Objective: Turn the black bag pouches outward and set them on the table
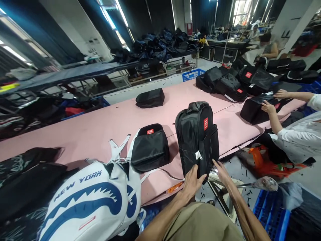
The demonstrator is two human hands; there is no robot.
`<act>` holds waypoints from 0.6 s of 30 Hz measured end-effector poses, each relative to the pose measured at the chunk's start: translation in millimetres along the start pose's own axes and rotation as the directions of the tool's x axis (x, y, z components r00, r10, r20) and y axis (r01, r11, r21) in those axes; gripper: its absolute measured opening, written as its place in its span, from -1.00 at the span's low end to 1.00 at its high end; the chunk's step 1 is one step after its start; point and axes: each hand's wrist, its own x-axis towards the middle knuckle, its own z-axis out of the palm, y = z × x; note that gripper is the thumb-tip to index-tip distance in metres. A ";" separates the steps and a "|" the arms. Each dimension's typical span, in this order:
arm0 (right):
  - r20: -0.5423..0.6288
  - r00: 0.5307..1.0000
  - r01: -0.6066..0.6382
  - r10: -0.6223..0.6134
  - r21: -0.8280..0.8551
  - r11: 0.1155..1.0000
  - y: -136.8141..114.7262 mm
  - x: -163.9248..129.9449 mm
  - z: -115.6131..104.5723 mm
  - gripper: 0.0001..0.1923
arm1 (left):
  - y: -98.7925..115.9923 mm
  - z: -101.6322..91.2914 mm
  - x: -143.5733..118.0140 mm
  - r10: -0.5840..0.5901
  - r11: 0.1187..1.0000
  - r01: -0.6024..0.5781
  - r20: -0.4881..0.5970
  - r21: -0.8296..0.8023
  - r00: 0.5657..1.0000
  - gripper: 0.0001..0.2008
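A black backpack with a red label stands tilted at the edge of the pink table, in front of me. My left hand is closed on its lower edge, thumb on the near side. At the bag's lower right side is my right hand, its fingers bent together against or just beside the fabric; whatever they hold is too small to make out. A small white tag sticks out from the bag's front. Left of it lies a smaller black bag with white straps.
White shark-print backpacks lie at the table's near left. Another black bag rests on the pink table. A co-worker's hands touch a black bag at the right. A blue crate stands on the floor at lower right.
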 end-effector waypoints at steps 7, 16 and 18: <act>0.142 0.892 0.433 -0.429 -0.003 0.901 -117.7 -33.6 -4.5 -0.13 | 20.8 -27.3 -8.5 -0.013 0.988 -0.044 -0.359 -0.150 0.933 -0.61; 0.060 0.753 0.519 -0.655 -0.665 0.536 -160.4 -75.5 53.0 -0.17 | 85.6 -36.0 72.1 0.087 0.972 -0.127 -0.202 -0.197 0.976 -0.63; 0.045 0.724 0.466 -0.688 -0.767 0.441 -158.0 -74.8 61.4 -0.26 | 78.1 -41.4 87.2 0.121 0.978 -0.151 -0.200 -0.144 0.972 -0.71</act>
